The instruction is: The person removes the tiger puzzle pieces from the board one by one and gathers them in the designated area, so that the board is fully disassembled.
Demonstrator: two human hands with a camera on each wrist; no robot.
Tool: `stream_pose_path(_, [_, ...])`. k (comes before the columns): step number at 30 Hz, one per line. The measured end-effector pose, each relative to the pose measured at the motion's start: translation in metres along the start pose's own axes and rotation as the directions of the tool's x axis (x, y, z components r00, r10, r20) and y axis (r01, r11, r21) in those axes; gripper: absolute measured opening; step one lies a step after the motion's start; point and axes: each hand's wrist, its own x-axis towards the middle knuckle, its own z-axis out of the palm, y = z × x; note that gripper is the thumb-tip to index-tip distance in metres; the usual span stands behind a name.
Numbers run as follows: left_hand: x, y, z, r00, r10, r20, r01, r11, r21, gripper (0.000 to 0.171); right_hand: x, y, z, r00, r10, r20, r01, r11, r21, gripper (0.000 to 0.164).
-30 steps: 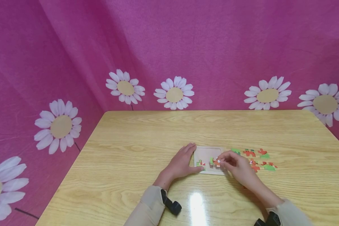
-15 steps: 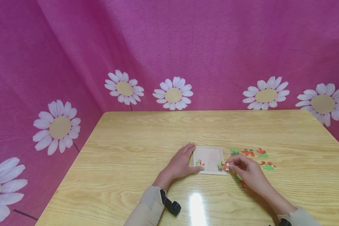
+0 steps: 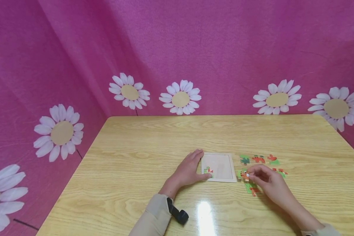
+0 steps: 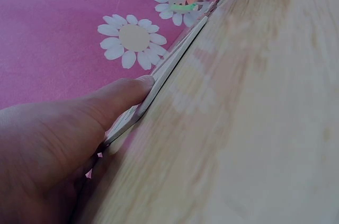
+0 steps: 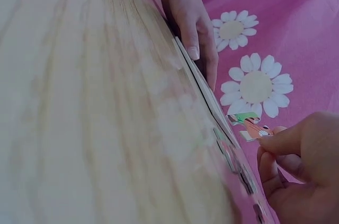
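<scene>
My right hand (image 3: 267, 181) pinches an orange-and-green jigsaw piece (image 5: 252, 127) with a white spot between thumb and fingertips, to the right of a square puzzle tray (image 3: 224, 180). The held piece overlaps the loose pieces in the head view and is raised above the table in the wrist views. My left hand (image 3: 188, 170) rests on the tray's left side, thumb (image 4: 139, 87) on the near rim and fingers extended along the far left corner. One green, red and white piece (image 3: 208, 170) lies in the tray's near left corner, partly behind that thumb.
Several loose pieces lie right of the tray, among them a green one (image 3: 244, 160), an orange one (image 3: 259, 159) and a green-and-orange one (image 3: 251, 189). The wooden table (image 3: 135, 147) ends at a pink flowered curtain (image 3: 224, 59).
My right hand has carried the jigsaw piece from over the tray rightward, past its right rim, to above the loose pieces. The left hand stays at the tray.
</scene>
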Motion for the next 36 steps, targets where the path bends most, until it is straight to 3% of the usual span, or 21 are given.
stream_pose_path(11, [0.0,0.0,0.0,1.0,-0.011,0.001,0.011,1.0,0.0,0.089,-0.008,0.01,-0.008,0.997,-0.073,-0.038,0.073,0.997,0.008,0.015])
stream_pose_path(36, [-0.002,0.003,-0.002,1.0,-0.002,-0.004,0.002,1.0,0.015,0.089,-0.028,0.023,-0.033,0.997,-0.044,-0.062,0.041,0.999,-0.035,0.011])
